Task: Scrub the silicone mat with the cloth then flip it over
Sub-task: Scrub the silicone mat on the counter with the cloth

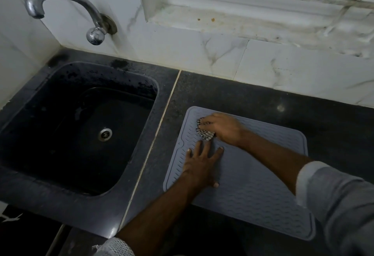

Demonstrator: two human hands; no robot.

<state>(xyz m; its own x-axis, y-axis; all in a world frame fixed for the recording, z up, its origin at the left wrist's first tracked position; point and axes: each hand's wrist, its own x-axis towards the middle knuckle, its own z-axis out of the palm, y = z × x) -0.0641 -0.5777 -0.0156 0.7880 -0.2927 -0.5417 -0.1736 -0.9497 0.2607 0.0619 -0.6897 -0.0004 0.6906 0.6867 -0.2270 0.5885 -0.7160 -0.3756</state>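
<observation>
The right hand's fingers (204, 123) are curled together over a checked cloth (205, 133), pressing it down on the silicone mat (253, 187) near the mat's far left corner. The cloth is bunched, and only its left and near parts show from under the right hand (222, 129). Just near of it, the left hand's fingers (202, 150) are spread apart and lie flat on the mat, gripping nothing; the thumb points to the right, and the fingertips reach almost to the cloth. The left hand (199, 166) bears on the left part of the mat, close to its raised left rim.

The mat is grey, ribbed, with rounded corners, and lies flat on the dark stone bench (263, 97), towards the bench's near edge and just right of the pale seam that runs from far to near. Its near right corner comes close to the near edge of the bench. Both forearms cross the mat from the near side; a pale sleeve (340, 205) covers the right arm at the near right.

Left of the seam, a black sink (36, 102) is set into the bench, with a metal drain (105, 133) in its floor. A curved metal tap (66, 10) stands out from the marble-tiled wall (222, 53) above the sink's far edge.
</observation>
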